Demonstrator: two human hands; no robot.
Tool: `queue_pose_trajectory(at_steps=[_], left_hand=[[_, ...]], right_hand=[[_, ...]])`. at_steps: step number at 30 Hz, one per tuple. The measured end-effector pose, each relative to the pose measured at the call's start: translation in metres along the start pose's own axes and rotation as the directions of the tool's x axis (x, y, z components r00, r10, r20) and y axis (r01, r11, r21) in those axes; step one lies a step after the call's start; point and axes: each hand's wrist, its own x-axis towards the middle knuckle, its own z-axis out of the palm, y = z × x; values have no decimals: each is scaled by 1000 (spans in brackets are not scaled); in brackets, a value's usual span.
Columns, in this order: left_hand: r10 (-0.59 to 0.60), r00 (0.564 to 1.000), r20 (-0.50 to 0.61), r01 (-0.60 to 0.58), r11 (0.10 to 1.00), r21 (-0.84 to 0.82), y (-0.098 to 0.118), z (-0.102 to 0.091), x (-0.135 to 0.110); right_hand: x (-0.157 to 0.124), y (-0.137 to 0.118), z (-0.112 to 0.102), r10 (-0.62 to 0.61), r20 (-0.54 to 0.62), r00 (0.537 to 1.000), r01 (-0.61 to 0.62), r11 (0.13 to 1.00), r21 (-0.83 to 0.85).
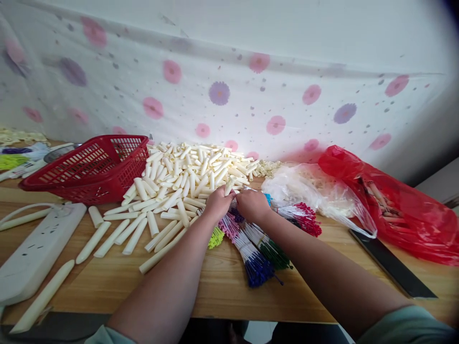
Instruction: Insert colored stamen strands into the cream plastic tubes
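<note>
Left hand (217, 204): grip closed on smooth cream tube (228, 187). Right hand (253, 205): grip curled, contents hidden. White-stemmed, colour-tipped bundles (246, 251), fanned toward near edge of wood-grain desk (222, 300). Floral sheeting (195, 102) behind.

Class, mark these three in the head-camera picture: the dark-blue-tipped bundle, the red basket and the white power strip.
Dark-blue-tipped bundle (254, 265): head view, on its blue tips.
Red basket (126, 174): head view, on its lattice wall.
White power strip (40, 247): head view, on its top face.
</note>
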Motion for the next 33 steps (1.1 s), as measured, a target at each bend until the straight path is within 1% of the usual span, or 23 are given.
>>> queue_pose_trajectory(at_steps=[2,5,7,8,9,10,11,12,14,17,18,19,20,21,22,23,24,25,27,30,32,33], left_hand=[[16,1000,21,-16,1000,16,1,-1,-1],[52,997,63,-54,998,33,6,-4,-4],[83,992,97,-87,995,39,13,-5,-9],[97,987,124,-102,994,35,17,-5,-11],[109,981,162,-115,993,29,20,-5,-14],[122,966,227,-127,992,9,24,-5,-17],[129,936,327,-122,992,-42,28,-4,-20],[120,917,380,-98,992,-75,30,-4,-22],[97,887,451,-49,992,-117,34,-2,-26],[79,871,485,-10,990,-144,39,1,-30],[77,870,487,-5,989,-147,40,2,-31],[74,870,488,0,989,-150,41,3,-32],[74,868,492,5,988,-156,42,4,-34],[77,866,495,11,985,-173,43,4,-35],[83,864,497,22,979,-202,44,5,-36],[90,863,497,35,971,-237,44,6,-38],[97,863,495,50,960,-275,43,6,-39],[103,862,496,65,948,-310,43,7,-40],[107,857,503,95,929,-359,41,8,-41],[103,848,520,116,921,-372,39,9,-42],[127,844,521,76,933,-351,39,9,-42],[152,847,510,29,944,-329,39,9,-41]], right_hand=[[-9,11,-7,7,-10,1000,-7,1000,10],[-28,37,-20,-1,-19,1000,2,999,50],[-40,54,-26,-49,-48,998,56,989,134],[-46,61,-26,-94,-86,992,111,971,210],[-50,66,-25,-141,-139,980,177,938,298],[-54,70,-22,-179,-202,963,246,890,384],[-56,71,-18,-202,-266,943,308,833,459],[-58,72,-12,-206,-323,924,354,780,516],[-59,70,0,-176,-399,900,397,710,582],[-58,66,15,-87,-466,880,415,617,669],[-58,65,19,-36,-464,885,401,566,720],[-58,64,21,19,-443,897,379,485,788],[-59,64,23,68,-401,913,350,372,860],[-59,63,24,104,-347,932,315,239,918],[-60,63,24,122,-292,949,280,105,954],[-61,63,23,123,-249,961,252,-10,968],[-62,63,22,120,-224,967,236,-93,967],[-63,63,21,122,-214,969,231,-144,962],[-65,61,19,143,-215,966,239,-182,954],[-66,57,17,186,-225,956,255,-153,955],[-65,57,17,184,-214,959,240,-138,961],[-65,57,16,172,-204,964,229,-137,964]])
